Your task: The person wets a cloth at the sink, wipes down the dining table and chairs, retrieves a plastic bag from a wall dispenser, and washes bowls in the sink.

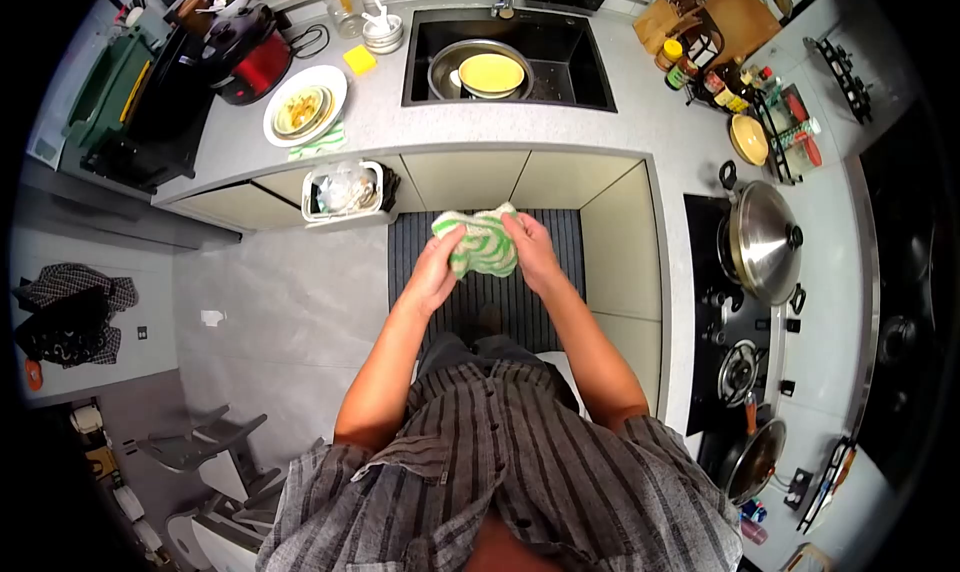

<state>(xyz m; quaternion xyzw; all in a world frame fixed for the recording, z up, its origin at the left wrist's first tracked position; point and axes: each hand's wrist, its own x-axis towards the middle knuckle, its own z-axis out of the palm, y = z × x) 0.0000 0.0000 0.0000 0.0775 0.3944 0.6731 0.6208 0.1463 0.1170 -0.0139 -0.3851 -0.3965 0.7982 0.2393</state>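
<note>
A green-and-white striped dishcloth (484, 246) is stretched between my two hands, in front of my body and above the dark ribbed floor mat (420, 322). My left hand (434, 270) grips its left edge, with the thumb on top. Its right edge is pinched by my right hand (534, 250). Beyond the counter edge, the black sink (570, 72) holds a metal basin (442, 72) with a yellow bowl (492, 73) in it.
Left on the counter stand a white plate (275, 122) with stacked bowls and a red cooker (245, 67). A waste bin (345, 217) hangs on the cabinet front. To the right are a lidded wok (768, 242), a frying pan (755, 462) and several bottles. Chairs (205, 442) stand at lower left.
</note>
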